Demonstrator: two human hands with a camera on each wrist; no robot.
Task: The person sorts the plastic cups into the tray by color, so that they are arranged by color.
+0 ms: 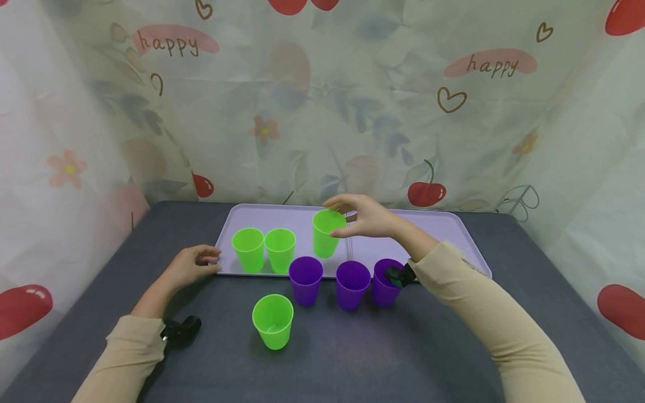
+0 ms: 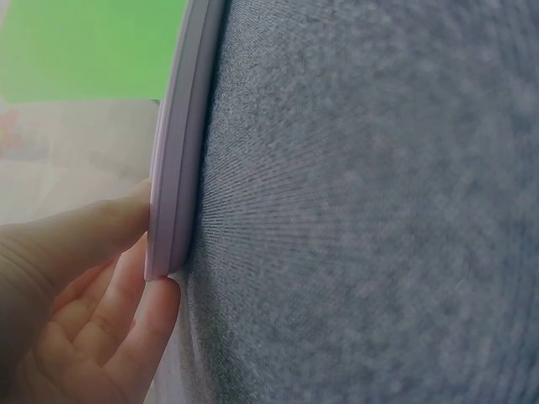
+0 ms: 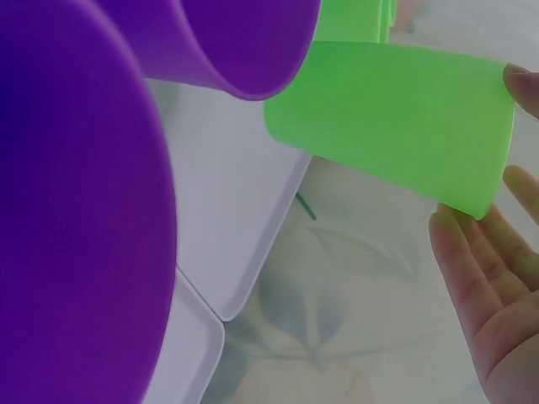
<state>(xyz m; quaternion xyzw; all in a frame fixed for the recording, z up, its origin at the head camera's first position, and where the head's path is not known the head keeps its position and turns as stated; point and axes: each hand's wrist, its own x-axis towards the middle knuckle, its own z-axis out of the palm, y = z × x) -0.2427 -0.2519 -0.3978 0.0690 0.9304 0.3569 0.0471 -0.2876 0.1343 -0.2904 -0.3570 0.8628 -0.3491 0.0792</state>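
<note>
My right hand point(image 1: 370, 218) grips a green cup point(image 1: 325, 238) near its rim, thumb on the near side and fingers on the far side. The cup is upright over the left lilac tray point(image 1: 302, 212). Two more green cups point(image 1: 248, 252) stand side by side on that tray, to the left of the held one. At the tray's front left corner, my left hand point(image 1: 188, 266) holds the edge; its thumb point(image 2: 101, 223) presses the rim and its fingertips point(image 2: 160, 307) meet the corner.
Three purple cups point(image 1: 305, 282) stand in a row along the trays' front edge. Closer to me, a lone green cup point(image 1: 274, 323) stands on the dark grey table point(image 1: 211, 358). A second lilac tray point(image 1: 428, 229) adjoins on the right. Patterned curtain point(image 1: 322, 112) surrounds the table.
</note>
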